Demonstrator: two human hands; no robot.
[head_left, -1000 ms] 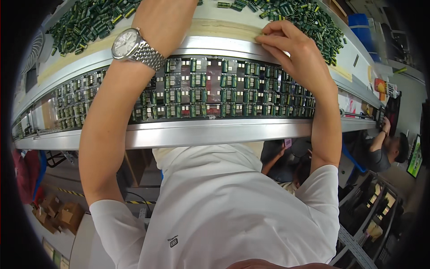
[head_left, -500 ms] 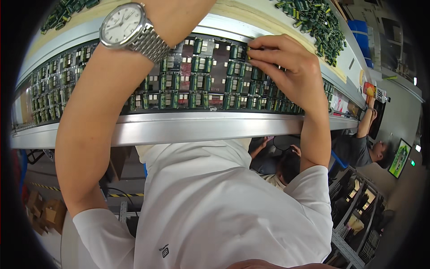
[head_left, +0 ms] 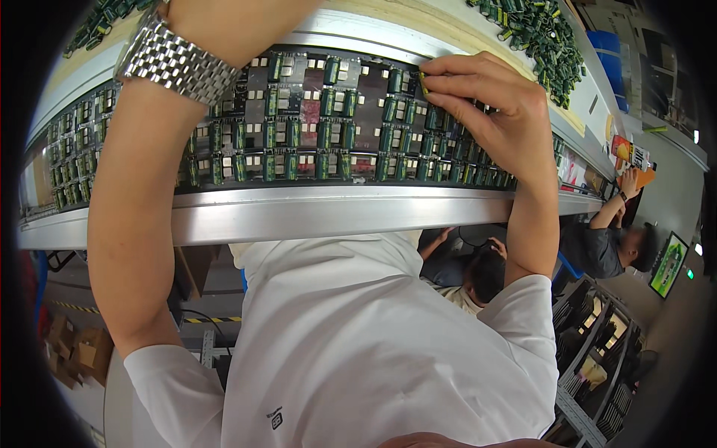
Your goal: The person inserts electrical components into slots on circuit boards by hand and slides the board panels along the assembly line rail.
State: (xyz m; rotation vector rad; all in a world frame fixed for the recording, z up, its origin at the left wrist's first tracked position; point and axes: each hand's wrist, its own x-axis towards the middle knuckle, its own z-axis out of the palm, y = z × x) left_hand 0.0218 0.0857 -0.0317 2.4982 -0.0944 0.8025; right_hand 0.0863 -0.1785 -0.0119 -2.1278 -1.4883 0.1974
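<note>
My right hand (head_left: 497, 101) pinches a small green-and-yellow cylindrical capacitor (head_left: 424, 84) between thumb and fingertips, over the far edge of the boards. My left hand (head_left: 235, 26) reaches past the boards to the upper edge of the picture. Its fingers are out of sight; a steel watch (head_left: 179, 61) is on that wrist. Beneath both arms lie dark circuit boards (head_left: 367, 123) in a long row, bearing rows of standing green capacitors (head_left: 326, 134) and small white parts.
A silver rail (head_left: 336, 216) borders the boards on my side. Heaps of loose green capacitors lie beyond, one at the right (head_left: 549, 48), one at the left (head_left: 104, 19). At the right, a person in a dark shirt (head_left: 597, 246) handles an orange item. Another person (head_left: 482, 276) sits below the rail.
My left arm has shifted left, with the wrist turned, uncovering more of the boards. My right hand has moved slightly right, still pinching the capacitor. The person at the right has moved their hands.
</note>
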